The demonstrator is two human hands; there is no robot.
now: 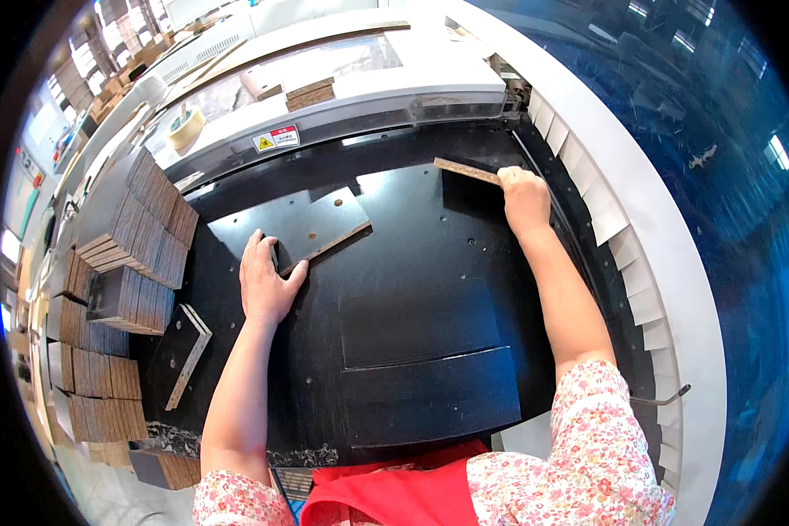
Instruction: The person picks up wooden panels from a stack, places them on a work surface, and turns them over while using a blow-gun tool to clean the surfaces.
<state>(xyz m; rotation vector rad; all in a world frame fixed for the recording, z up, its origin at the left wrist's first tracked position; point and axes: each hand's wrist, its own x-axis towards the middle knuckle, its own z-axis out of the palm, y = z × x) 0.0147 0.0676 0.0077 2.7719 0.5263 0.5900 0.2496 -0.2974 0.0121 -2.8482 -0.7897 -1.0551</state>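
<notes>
My left hand (269,282) is at the near left corner of a dark, glossy chipboard panel (329,221) with drilled holes. Its thumb lies by the panel's near edge and the fingers reach along its left end, gripping the corner. Farther right, my right hand (526,200) is closed on the right end of a second dark panel (466,170), whose raw brown edge faces up toward me. That panel looks tilted above the black machine bed (403,263). The fingers under its end are partly hidden.
Stacks of cut panels (149,219) line the left side. An L-shaped pair of pale edges marks another panel (182,355) near my left forearm. Across the far side runs a white beam (368,101) with a tape roll (185,129). White pleated guarding (592,197) borders the right.
</notes>
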